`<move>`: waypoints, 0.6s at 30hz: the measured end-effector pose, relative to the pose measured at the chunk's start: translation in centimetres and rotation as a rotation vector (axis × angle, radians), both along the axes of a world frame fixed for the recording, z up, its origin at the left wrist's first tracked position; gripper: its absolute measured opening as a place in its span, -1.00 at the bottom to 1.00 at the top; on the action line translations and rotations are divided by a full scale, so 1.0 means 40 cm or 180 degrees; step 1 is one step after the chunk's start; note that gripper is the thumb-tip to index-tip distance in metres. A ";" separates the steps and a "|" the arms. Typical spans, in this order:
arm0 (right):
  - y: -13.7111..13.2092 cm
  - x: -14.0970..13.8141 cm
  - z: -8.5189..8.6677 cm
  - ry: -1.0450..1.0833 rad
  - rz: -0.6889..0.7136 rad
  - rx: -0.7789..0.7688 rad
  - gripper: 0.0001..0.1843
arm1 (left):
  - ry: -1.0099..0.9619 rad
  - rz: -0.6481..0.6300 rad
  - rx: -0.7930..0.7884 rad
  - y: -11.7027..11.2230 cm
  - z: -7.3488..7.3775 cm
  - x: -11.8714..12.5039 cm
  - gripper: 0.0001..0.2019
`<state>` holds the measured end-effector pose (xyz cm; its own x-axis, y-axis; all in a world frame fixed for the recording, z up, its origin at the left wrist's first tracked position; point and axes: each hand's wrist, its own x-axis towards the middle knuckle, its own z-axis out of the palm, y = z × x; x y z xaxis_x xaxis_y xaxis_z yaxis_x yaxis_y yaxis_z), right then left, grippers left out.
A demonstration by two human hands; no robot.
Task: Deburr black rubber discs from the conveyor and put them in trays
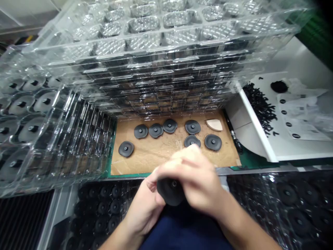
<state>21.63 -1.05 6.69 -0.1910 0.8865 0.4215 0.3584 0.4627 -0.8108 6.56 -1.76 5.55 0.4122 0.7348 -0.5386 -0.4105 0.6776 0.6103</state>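
- The person is holding 1 black disc (pixel 170 192) between both hands, just in front of the bench edge and above the lap. It is probably being kept there so that both hands are bearing on it at once.
- The left hand (pixel 144 205) is cupping the disc from below and from the side, with its fingers curled in under the rim.
- The right hand (pixel 199 180) is covering the disc from above, with fingers pressed together and bent over the top edge. Blur is hiding the fingertips, so this is probably a pinch, though it cannot be told for sure.
- 7 loose discs (pixel 155 130) are lying flat on the brown mat (pixel 156 158) just beyond the hands, none touching another. They are likely lying singly so that each one is coming up without dragging a neighbour.
- 1 pale wedge (pixel 214 125) is lying near the mat's far right corner, beside the discs.
- 2 stacks of clear trays are walling the mat in: the rear tray stack (pixel 166 69) behind it and the left tray stack (pixel 39 132), whose top pockets are carrying discs.
- 1 white bin (pixel 257 126) is standing to the right, holding a heap of small black parts (pixel 260 107) that are too many to count.
- The lower trays (pixel 104 208) under the bench edge are showing more discs in rows.
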 end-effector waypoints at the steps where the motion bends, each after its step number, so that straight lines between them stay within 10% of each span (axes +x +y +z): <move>1: 0.003 0.012 -0.019 0.0049 -0.0287 -0.0224 -0.70 | -0.0046 0.0066 -0.0042 -0.002 -0.005 -0.005 -0.37; 4: -0.013 0.038 -0.090 0.0147 -0.0959 -0.1061 -0.77 | -0.0197 0.0241 -0.0188 -0.003 -0.019 -0.022 -0.35; 10: -0.087 0.037 -0.180 -0.0020 -0.0913 -0.1637 -0.77 | -0.0421 0.0343 -0.0220 0.004 -0.027 -0.030 -0.46; 15: -0.064 0.016 -0.051 -0.0180 -0.1474 -0.0946 -0.76 | -0.0551 0.0300 -0.0247 0.007 -0.026 -0.014 -0.54; 18: -0.046 -0.028 0.033 -0.0300 -0.0880 0.0062 -0.74 | -0.0390 0.0261 -0.0243 0.010 -0.026 -0.016 -0.44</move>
<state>20.51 -2.87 8.01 0.0175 0.9022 0.4309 0.5463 0.3523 -0.7599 5.93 -1.35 4.50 0.4187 0.7276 -0.5434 -0.5345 0.6812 0.5003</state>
